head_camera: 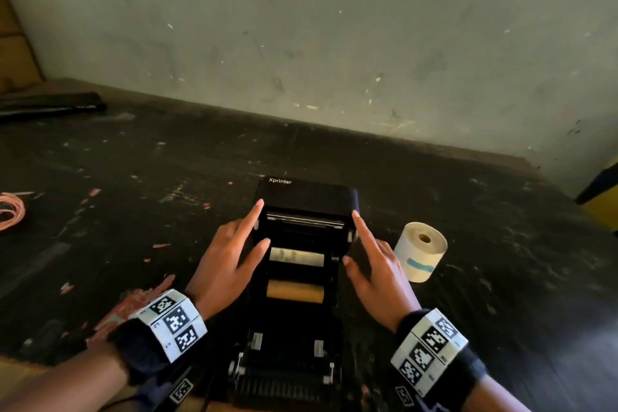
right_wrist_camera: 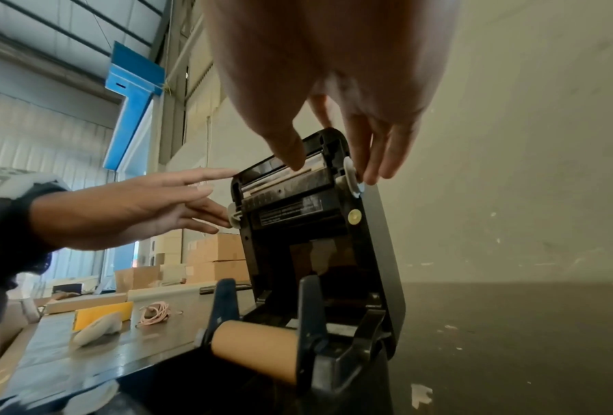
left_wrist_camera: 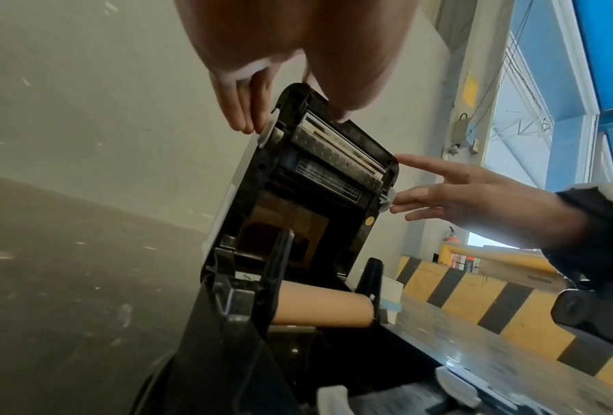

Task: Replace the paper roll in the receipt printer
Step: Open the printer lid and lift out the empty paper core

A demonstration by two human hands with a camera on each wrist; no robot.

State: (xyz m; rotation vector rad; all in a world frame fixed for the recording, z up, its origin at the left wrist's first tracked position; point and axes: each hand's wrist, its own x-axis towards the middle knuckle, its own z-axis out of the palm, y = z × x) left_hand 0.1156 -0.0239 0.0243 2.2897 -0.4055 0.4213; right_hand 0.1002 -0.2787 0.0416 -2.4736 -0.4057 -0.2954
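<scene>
A black receipt printer (head_camera: 294,328) stands on the dark table with its lid (head_camera: 307,199) raised upright. Inside, a bare brown cardboard core (head_camera: 295,291) sits between the black holders; it shows as the core (left_wrist_camera: 324,307) and the core (right_wrist_camera: 255,348) in the wrist views. My left hand (head_camera: 234,254) has straight fingers (left_wrist_camera: 241,112) touching the lid's left edge by a white latch. My right hand (head_camera: 371,261) has straight fingers (right_wrist_camera: 376,157) at the lid's right edge by its latch. A fresh paper roll (head_camera: 422,252) with a blue mark stands right of the printer.
A grey wall rises just behind the printer. Pink rubber bands (head_camera: 11,211) lie at the table's left edge, and a black flat object (head_camera: 50,105) at the far left back. A yellow and black barrier (head_camera: 602,197) stands at the right. Cardboard boxes (right_wrist_camera: 209,258) are stacked beyond the table.
</scene>
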